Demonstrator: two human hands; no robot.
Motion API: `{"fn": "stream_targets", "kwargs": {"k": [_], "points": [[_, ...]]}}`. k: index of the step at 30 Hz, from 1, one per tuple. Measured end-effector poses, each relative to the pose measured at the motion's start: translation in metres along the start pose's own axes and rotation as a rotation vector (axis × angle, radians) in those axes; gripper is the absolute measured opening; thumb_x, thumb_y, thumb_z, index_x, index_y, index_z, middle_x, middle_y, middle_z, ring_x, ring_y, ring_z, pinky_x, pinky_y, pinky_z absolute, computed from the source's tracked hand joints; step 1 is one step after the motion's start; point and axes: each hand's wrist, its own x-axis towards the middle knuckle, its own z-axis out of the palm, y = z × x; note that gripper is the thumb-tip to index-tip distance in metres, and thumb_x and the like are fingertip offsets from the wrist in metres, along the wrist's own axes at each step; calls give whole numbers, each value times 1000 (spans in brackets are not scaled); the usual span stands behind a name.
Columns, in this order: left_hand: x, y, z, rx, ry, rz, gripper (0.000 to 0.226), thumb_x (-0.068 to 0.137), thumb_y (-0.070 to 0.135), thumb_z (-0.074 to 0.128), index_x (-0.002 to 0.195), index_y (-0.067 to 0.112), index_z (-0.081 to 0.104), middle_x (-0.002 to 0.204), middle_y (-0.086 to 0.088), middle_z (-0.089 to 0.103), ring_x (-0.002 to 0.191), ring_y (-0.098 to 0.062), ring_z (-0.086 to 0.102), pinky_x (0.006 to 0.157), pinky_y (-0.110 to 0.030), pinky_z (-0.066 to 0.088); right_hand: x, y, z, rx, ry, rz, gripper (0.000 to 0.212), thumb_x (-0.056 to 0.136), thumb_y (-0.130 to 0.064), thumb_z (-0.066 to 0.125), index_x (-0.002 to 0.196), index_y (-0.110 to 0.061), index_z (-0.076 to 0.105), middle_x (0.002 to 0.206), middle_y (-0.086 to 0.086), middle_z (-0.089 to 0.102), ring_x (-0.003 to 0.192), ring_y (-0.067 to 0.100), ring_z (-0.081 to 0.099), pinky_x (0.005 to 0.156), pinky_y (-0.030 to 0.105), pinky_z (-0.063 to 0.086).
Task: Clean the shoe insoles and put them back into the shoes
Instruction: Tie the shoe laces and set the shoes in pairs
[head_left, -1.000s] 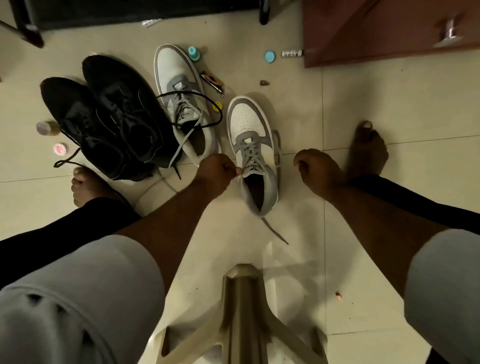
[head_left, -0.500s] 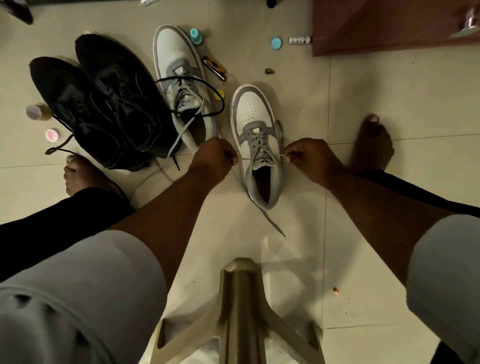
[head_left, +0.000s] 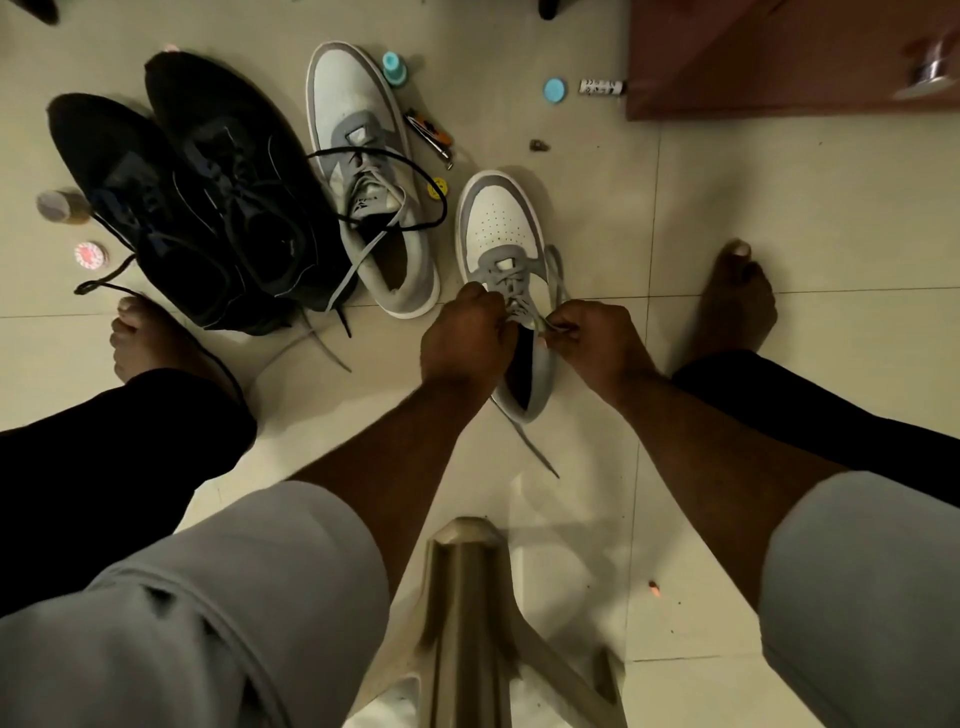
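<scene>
The grey lace (head_left: 555, 280) of the near white-and-grey shoe (head_left: 501, 234) is pinched by the curled left hand (head_left: 465, 338) and right hand (head_left: 597, 338) over its tongue. The shoe is stood on the floor (head_left: 727, 208), just right of its mate (head_left: 363, 171) and a black pair (head_left: 208, 197).

Dim, warm light; soft shadows on the floor (head_left: 727, 218); wide-angle bending at the edges; near sleeves (head_left: 208, 623) blurred.

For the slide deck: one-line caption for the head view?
Both hands, left hand and right hand, pinch laces of a grey-white sneaker.
</scene>
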Motion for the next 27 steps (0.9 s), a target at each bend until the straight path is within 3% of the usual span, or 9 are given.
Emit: {"fn": "stream_targets", "kwargs": {"k": [4,7,9,11,14,18,20,23,27], "points": [[-10,-6,5,-43,-59,14,23,91,28,66,104,11,74,132,-7,51,114,-28,53,88,-41,52,1,-2,0,32,2,26,13,83,-16,72,96,-11,71,93,4,71,88,17,65,85,35,54],[-23,-15,5,-309,122,-66,22,87,31,72,99,12,71,121,-3,53,103,-20,56,85,-33,51,3,0,-2,53,-17,18,16,80,-17,75,95,-11,71,89,1,71,84,15,66,83,35,54],[-29,-19,10,-438,181,-316,30,90,40,69,88,10,67,101,-4,60,86,-21,59,80,-37,53,4,2,-4,52,-34,17,22,79,-18,76,100,-12,71,92,1,71,86,14,66,85,36,54],[-27,-19,14,-634,114,-648,48,92,50,61,77,4,66,85,-12,68,79,-31,63,79,-45,55,3,0,-6,6,-46,-14,38,81,-19,75,117,-13,65,106,6,69,93,16,64,88,36,53],[-16,-6,12,-962,-6,-890,52,92,55,58,81,5,65,84,-12,68,78,-28,63,75,-39,53,2,-7,-5,-246,-28,-193,59,82,-30,73,134,-15,49,122,9,55,104,22,56,84,33,50],[6,8,4,-1225,83,-934,20,93,26,66,90,6,62,78,-6,62,66,-17,59,54,-20,49,6,-17,1,-442,-52,-278,40,92,-31,59,126,-14,50,117,11,55,104,26,54,78,33,46],[11,8,-2,-1289,97,-959,4,94,8,62,98,6,60,78,-3,61,64,-15,57,54,-21,48,3,-16,3,-414,-27,-267,30,96,-30,52,120,-12,51,107,12,59,96,27,56,70,30,40],[10,4,-2,-1325,105,-990,2,96,9,62,94,9,61,78,-1,61,61,-14,57,57,-24,48,-1,-12,3,-280,-2,-192,24,97,-29,52,112,-10,52,95,9,61,86,25,57,66,27,34],[4,5,-10,-1284,96,-931,19,89,14,72,77,13,57,75,0,64,64,-13,60,65,-29,47,0,-14,-11,-250,-121,-49,25,91,-30,61,111,-16,56,103,5,63,94,23,60,75,34,49]]}}
